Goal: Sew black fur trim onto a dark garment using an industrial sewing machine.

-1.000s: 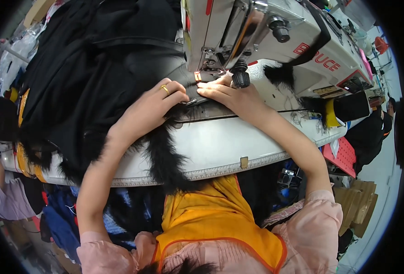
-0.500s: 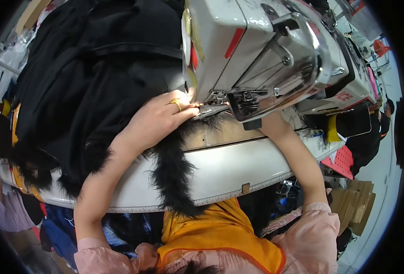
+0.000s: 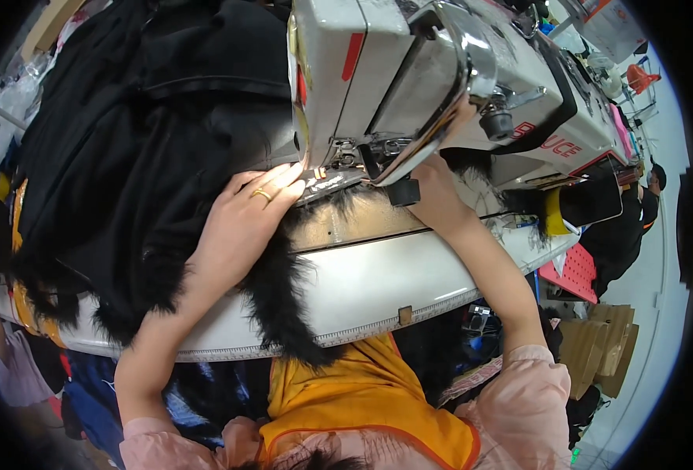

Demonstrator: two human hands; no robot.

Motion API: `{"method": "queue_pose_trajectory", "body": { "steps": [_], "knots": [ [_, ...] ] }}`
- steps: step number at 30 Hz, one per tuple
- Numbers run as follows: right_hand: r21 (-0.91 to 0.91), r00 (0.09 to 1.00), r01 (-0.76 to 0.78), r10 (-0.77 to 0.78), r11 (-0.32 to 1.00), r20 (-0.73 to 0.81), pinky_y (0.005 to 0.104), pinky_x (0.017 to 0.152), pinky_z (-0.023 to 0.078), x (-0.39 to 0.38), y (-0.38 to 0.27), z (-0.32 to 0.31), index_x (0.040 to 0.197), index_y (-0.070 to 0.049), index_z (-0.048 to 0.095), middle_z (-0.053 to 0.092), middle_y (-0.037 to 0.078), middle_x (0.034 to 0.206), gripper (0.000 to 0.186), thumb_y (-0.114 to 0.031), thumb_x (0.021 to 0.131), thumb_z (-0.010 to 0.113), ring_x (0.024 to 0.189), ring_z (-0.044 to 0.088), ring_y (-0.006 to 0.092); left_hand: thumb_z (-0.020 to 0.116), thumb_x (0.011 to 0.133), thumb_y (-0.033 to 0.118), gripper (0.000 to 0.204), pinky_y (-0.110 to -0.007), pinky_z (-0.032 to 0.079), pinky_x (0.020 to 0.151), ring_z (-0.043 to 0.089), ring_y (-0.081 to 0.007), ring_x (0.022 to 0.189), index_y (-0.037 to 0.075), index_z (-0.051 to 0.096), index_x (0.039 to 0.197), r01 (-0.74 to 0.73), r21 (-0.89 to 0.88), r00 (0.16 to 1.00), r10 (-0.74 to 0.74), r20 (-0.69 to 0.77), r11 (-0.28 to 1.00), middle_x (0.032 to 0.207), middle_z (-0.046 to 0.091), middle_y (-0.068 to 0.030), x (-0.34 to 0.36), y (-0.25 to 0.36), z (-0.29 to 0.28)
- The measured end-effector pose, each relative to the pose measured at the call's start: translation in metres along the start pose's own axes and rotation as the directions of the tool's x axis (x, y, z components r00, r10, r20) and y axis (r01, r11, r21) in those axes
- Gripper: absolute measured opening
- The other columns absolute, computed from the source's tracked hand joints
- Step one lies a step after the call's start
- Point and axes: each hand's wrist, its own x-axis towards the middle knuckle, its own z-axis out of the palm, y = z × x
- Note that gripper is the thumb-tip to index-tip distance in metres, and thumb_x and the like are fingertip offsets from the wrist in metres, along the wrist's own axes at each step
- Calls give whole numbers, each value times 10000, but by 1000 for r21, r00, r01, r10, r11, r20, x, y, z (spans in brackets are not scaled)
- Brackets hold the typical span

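A white and grey sewing machine [image 3: 323,70] with a bent chrome guard [image 3: 472,78] stands before me. My left hand [image 3: 249,211], with a gold ring, lies left of the lit needle area. Its fingers stretch flat over the black garment [image 3: 182,141] edge. My right hand [image 3: 436,192] reaches in right of the needle area, beneath the guard, and its fingers are mostly hidden. Black fluffy trim [image 3: 280,301] runs from under my left hand over the table's front edge. More dark fluff lies along the cloth edge between my hands.
The white sewing table [image 3: 362,294] has a ruler strip along its front edge. A pink perforated panel [image 3: 570,272] and cardboard [image 3: 605,345] are at the right. Another person in black [image 3: 624,235] is at far right, and a pink sleeve [image 3: 18,364] shows at far left.
The view has shifted, so the machine appears farther left. My left fingers, bent near the needle before, now lie straighter on the cloth. More of my right hand shows beside the guard.
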Motion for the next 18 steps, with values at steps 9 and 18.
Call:
{"method": "queue_pose_trajectory", "body": {
  "steps": [9, 18],
  "knots": [
    [-37, 972, -182, 186, 983, 141, 389, 791, 449, 14, -15, -9, 744, -50, 597, 571, 128, 833, 108, -14, 647, 564, 903, 540, 298, 592, 669, -23, 340, -316, 470, 893, 598, -228, 1011, 93, 638, 985, -91, -209, 995, 78, -68, 974, 1104, 638, -44, 5, -38, 13],
    [-136, 945, 59, -11, 989, 327, 325, 860, 467, -9, -18, -32, 1212, -205, 565, 563, 2, 1176, 607, 21, 650, 605, 1079, 534, 237, 578, 713, 32, 231, -320, 462, 925, 597, -187, 973, 69, 615, 938, -190, -199, 977, 166, -131, 961, 1030, 628, -21, -12, -4, 0]
  ]
}}
